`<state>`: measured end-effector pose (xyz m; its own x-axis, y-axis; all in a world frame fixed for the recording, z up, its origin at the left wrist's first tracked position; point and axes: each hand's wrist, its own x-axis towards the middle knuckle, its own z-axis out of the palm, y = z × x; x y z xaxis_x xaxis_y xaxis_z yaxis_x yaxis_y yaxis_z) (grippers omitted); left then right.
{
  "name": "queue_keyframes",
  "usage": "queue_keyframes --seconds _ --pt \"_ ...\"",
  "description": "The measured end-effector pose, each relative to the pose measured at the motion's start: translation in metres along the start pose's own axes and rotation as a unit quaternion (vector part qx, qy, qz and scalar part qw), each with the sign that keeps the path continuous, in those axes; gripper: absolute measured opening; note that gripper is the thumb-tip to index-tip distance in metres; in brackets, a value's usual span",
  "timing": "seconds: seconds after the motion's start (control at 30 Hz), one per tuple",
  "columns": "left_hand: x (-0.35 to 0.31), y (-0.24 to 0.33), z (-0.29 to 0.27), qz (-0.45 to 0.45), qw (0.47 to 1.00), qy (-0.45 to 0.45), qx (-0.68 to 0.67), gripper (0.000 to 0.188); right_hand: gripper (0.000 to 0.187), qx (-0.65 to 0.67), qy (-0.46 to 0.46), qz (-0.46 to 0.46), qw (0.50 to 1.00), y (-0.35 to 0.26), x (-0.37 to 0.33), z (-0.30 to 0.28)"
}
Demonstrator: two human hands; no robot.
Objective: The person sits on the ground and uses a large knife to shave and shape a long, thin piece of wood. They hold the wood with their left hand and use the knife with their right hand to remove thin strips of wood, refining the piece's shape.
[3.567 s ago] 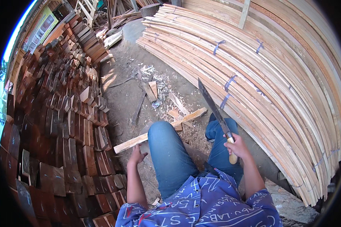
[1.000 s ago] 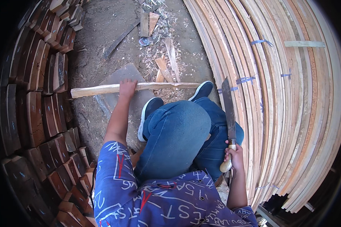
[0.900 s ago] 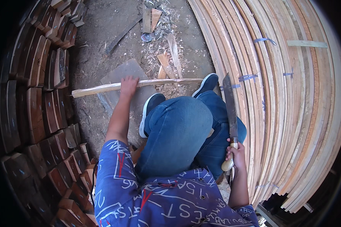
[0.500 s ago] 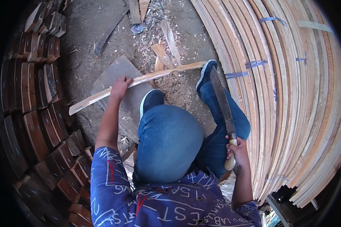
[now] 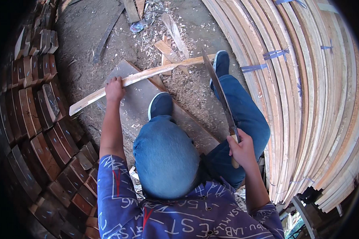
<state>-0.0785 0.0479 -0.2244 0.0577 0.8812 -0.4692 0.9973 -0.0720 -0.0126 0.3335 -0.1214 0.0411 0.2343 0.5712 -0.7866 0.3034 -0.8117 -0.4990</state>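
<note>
Head view, looking down on a seated person at work on a wooden strip. The left hand (image 5: 115, 89), left of centre, is closed over a long pale wooden slat (image 5: 141, 77), fingers wrapped across its upper edge. The slat runs diagonally from the left-middle of the frame up to the upper centre, lying across a flat grey board (image 5: 141, 99) on the ground. The right hand (image 5: 240, 149), right of centre, is clenched around the pale wooden handle of a machete (image 5: 219, 93); its dark blade rises toward the upper centre, the tip just beside or over the far end of the slat. Whether blade and slat touch cannot be told.

The lower end of the handle is hidden behind the fist. The person's blue-trousered knee (image 5: 166, 157) fills the centre and covers part of the board; one dark shoe (image 5: 160, 105) rests on the board, a second shoe (image 5: 221, 63) lies near the slat's far end. The patterned blue shirt (image 5: 179, 215) is cut off by the lower edge.

The ground is bare earth strewn with wood shavings (image 5: 187, 85) and offcuts (image 5: 169, 38) in the upper centre. Stacked dark reddish wooden blocks (image 5: 48, 131) line the left side; a large pile of long pale planks (image 5: 307, 99), some bound with blue straps, fills the right.
</note>
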Motion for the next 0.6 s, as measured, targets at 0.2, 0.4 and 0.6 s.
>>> queue_keyframes --seconds 0.2,0.4,0.6 --pt "0.012 -0.017 0.013 -0.037 0.998 0.048 0.014 0.030 0.025 0.025 0.001 -0.069 0.997 0.001 0.080 0.068" --pt "0.029 -0.036 0.000 0.043 0.994 -0.093 -0.023 0.024 0.031 -0.137 0.022 -0.091 0.986 -0.002 0.137 0.102" --pt "0.018 -0.031 0.007 0.071 0.995 -0.073 0.006 0.027 0.029 -0.134 0.023 -0.081 0.987 0.012 0.158 0.110"
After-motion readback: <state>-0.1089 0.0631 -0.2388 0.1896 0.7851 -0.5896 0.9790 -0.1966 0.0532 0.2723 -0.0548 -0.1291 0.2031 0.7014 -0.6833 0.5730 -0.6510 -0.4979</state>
